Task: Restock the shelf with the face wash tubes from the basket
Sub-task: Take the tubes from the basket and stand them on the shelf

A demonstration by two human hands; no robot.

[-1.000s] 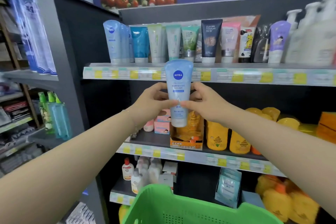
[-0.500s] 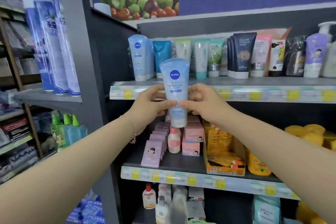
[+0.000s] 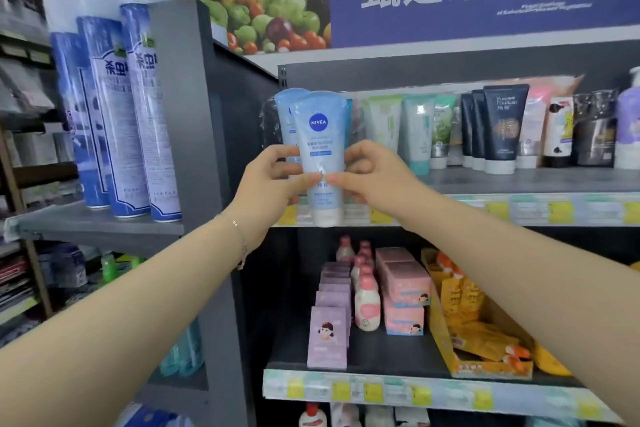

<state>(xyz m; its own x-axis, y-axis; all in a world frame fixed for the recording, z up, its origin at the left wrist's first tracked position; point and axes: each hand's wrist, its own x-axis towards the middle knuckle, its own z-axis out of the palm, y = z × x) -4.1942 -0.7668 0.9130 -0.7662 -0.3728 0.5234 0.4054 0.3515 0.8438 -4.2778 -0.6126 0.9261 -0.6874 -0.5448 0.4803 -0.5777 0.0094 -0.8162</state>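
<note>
A pale blue face wash tube [image 3: 321, 135] with a round dark blue logo stands cap-down in the air in front of the top shelf [image 3: 519, 180]. My left hand [image 3: 273, 180] pinches its left side and my right hand [image 3: 370, 177] pinches its right side, thumbs meeting on the front. Its white cap hangs just before the shelf's price strip. Behind it, at the shelf's left end, stand matching blue tubes [image 3: 287, 121]. The basket is out of view.
Green, teal, black and pink tubes [image 3: 498, 128] line the top shelf to the right. A grey upright panel [image 3: 207, 149] bounds the shelf on the left, with blue spray cans [image 3: 138, 114] beyond it. Pink and lilac boxes [image 3: 401, 291] fill the shelf below.
Both hands have carried the tube up and to the left, toward the matching blue tubes at the shelf's left end. The view has risen and the green basket has dropped out of sight.
</note>
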